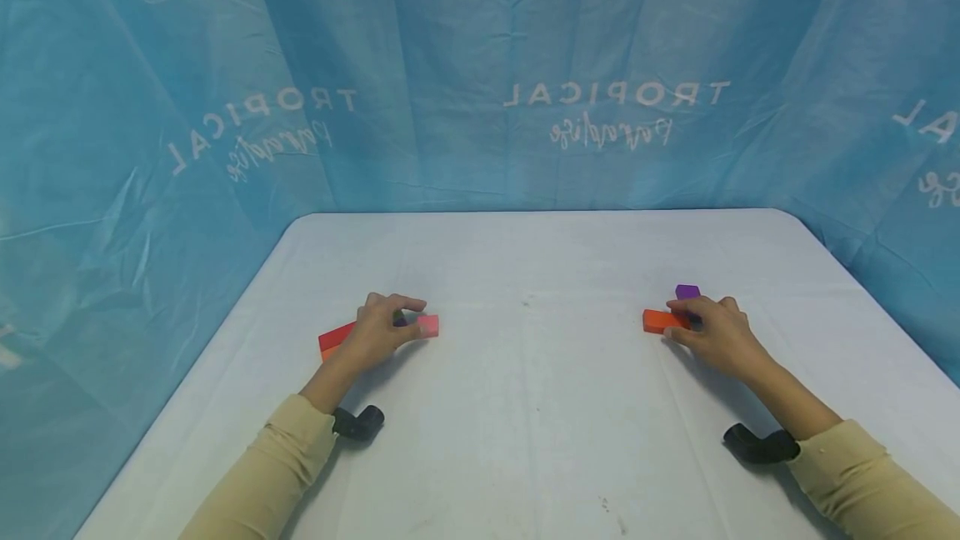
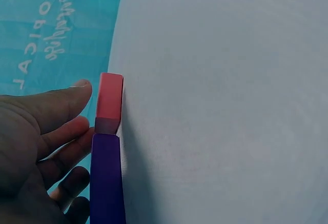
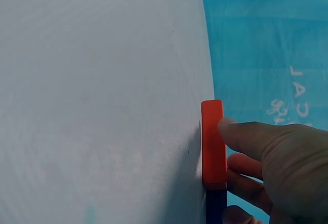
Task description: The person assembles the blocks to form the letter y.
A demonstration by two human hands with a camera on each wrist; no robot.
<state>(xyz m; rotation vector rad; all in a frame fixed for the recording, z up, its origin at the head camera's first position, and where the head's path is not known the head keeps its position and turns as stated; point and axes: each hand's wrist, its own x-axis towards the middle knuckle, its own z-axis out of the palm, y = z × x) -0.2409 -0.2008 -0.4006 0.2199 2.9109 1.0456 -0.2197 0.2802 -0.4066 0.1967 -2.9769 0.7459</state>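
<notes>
A pink block [image 1: 428, 326] lies just past the fingertips of my left hand [image 1: 375, 330]. Thumb and fingers are spread loosely; the left wrist view has the thumb a small gap from the pink block [image 2: 109, 101]. End to end with it is a purple block [image 2: 106, 178]. My right hand [image 1: 716, 336] pinches an orange-red block [image 1: 660, 322], thumb on the near side and index finger on the far side. In the right wrist view a dark blue block [image 3: 216, 206] adjoins the orange-red block [image 3: 213, 144]. Another purple block [image 1: 686, 291] shows behind the right index finger.
Partly behind the left hand are a red block [image 1: 336, 335] and an orange block [image 1: 330, 352]. White cloth covers the table [image 1: 525, 407]. Blue printed curtains [image 1: 465, 148] hang around its back and sides. Black wrist mounts [image 1: 362, 423] stick out from both sleeves.
</notes>
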